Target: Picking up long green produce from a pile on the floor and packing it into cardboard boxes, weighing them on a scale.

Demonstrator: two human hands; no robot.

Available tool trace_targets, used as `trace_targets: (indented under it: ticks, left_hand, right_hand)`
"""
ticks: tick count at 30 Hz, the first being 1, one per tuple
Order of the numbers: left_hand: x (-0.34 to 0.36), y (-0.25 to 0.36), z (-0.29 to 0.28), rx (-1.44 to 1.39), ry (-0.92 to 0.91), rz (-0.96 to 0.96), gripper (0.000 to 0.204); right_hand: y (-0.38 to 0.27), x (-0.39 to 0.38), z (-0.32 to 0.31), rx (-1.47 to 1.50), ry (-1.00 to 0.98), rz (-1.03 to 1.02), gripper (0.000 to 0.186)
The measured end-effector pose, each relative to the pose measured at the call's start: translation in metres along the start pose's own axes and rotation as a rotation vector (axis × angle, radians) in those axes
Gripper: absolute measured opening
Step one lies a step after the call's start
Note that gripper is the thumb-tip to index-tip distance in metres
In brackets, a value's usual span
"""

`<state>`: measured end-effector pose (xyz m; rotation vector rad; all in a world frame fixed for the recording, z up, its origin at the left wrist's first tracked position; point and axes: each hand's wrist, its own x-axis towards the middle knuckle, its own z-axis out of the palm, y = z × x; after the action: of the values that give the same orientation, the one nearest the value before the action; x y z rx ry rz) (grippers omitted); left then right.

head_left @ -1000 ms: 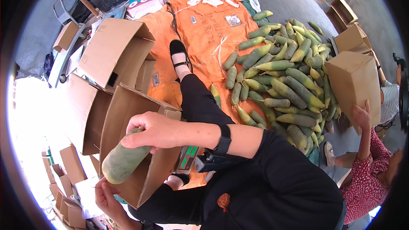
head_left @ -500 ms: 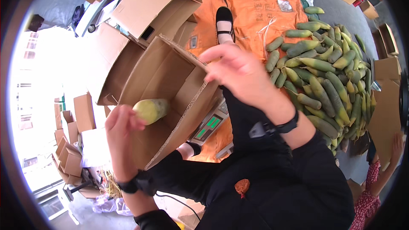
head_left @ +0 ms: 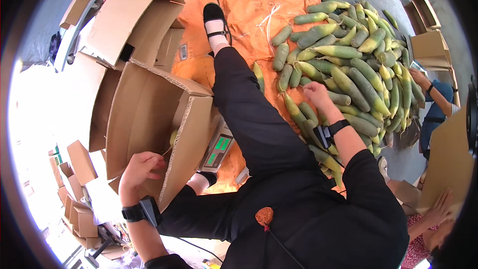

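My left hand (head_left: 144,168) is at the mouth of an upright cardboard box (head_left: 137,114), fingers loosely bent with nothing visible in them. A pale green radish (head_left: 174,139) is partly visible inside, mostly hidden by the box wall. The box is beside a scale with a lit green display (head_left: 217,147). My right hand (head_left: 318,93) is over the near left part of a big pile of green radishes (head_left: 363,77), fingers loosely curled and apart, holding nothing I can see.
An orange sheet (head_left: 254,40) lies under the pile and my outstretched leg (head_left: 244,109). More boxes (head_left: 132,15) are stacked at left and upper right. At right, a person's arm (head_left: 435,94) reaches to the pile; another person's hand (head_left: 438,209) touches a large cardboard box (head_left: 445,164).
The radish my right hand held is now inside the box. My right hand has moved right to the pile. My left hand is lower, at the box's mouth.
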<state>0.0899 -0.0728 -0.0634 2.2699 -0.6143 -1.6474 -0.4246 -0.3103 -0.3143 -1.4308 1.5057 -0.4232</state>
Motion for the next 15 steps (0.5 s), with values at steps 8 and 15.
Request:
trace_targets:
  ticks: [8, 15]
  left_hand:
    - [-0.078, 0.02, 0.012, -0.039, 0.308, 0.307, 0.028]
    - [-0.092, -0.008, 0.048, -0.244, 0.432, 0.432, 0.026]
  right_hand:
    - [0.088, -0.069, 0.022, -0.583, -0.062, 0.315, 0.062]
    - [0.075, -0.101, 0.038, -0.803, -0.206, 0.623, 0.076]
